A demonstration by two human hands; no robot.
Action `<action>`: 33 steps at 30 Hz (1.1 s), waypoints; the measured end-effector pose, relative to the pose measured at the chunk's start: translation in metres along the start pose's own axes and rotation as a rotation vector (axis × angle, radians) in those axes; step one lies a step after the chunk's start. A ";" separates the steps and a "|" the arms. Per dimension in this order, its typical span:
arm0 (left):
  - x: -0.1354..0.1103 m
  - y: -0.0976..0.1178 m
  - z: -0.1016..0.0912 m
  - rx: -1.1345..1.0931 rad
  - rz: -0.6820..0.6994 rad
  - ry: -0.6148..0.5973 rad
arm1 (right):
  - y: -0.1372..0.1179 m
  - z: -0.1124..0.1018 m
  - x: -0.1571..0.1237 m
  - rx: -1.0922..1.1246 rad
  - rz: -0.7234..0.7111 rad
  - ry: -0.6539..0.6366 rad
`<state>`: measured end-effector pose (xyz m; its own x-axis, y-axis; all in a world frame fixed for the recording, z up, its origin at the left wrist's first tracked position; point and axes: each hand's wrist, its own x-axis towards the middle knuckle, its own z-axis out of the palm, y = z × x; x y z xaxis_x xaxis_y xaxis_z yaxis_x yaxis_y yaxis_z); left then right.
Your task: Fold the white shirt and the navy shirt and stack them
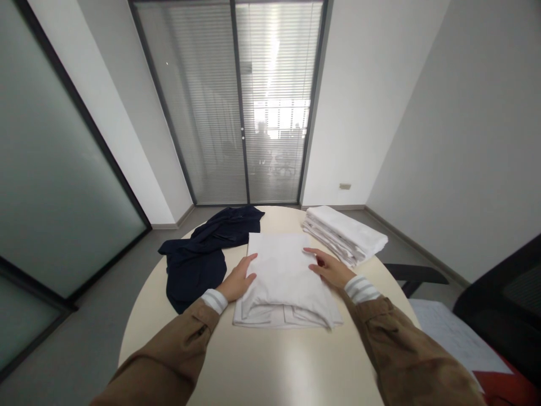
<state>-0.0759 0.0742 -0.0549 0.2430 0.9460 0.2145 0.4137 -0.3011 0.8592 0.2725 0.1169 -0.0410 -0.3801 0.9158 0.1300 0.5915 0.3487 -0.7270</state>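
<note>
A folded white cloth garment (281, 276) lies flat in front of me, its near edge layered and slightly rumpled. At its left edge rests my left hand (239, 277), fingers apart, thumb and forefinger on the fabric. My right hand (332, 267) is at the right edge with its fingers spread and forefinger stretched over the cloth; its lower fingers are partly hidden. Neither hand grips the fabric. Left of the garment lies a crumpled dark navy garment (196, 273). A stack of folded white cloths (344, 231) sits at the far right.
Everything lies on a round cream table (253, 366). A black office chair (507, 299) with an armrest stands at the right, beside papers (456, 332) and something red (502, 383). Beyond the table is a glass door with blinds (274, 113).
</note>
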 end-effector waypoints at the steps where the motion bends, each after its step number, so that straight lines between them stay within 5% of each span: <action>1: 0.002 -0.001 0.001 0.015 0.001 0.035 | 0.000 0.001 0.001 -0.021 -0.017 0.036; 5: -0.005 0.005 0.002 0.102 -0.003 0.099 | -0.003 -0.002 -0.003 0.013 0.042 -0.037; 12: -0.035 0.025 -0.014 0.257 -0.134 -0.170 | -0.017 -0.015 -0.018 0.183 0.243 -0.399; 18: -0.029 0.024 -0.020 0.204 -0.116 -0.161 | -0.018 -0.014 -0.018 0.192 0.190 -0.334; 24: -0.031 0.021 -0.023 0.148 -0.144 -0.329 | -0.012 -0.012 -0.018 0.172 0.168 -0.326; 29: -0.033 0.025 -0.016 0.205 -0.143 -0.153 | -0.013 -0.009 -0.016 0.144 0.186 -0.285; 33: -0.035 0.026 -0.013 0.189 -0.129 -0.165 | -0.011 -0.009 -0.015 0.155 0.169 -0.334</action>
<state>-0.0849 0.0347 -0.0346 0.3107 0.9504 0.0168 0.6031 -0.2108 0.7693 0.2782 0.1014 -0.0283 -0.5119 0.8334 -0.2082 0.5612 0.1410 -0.8156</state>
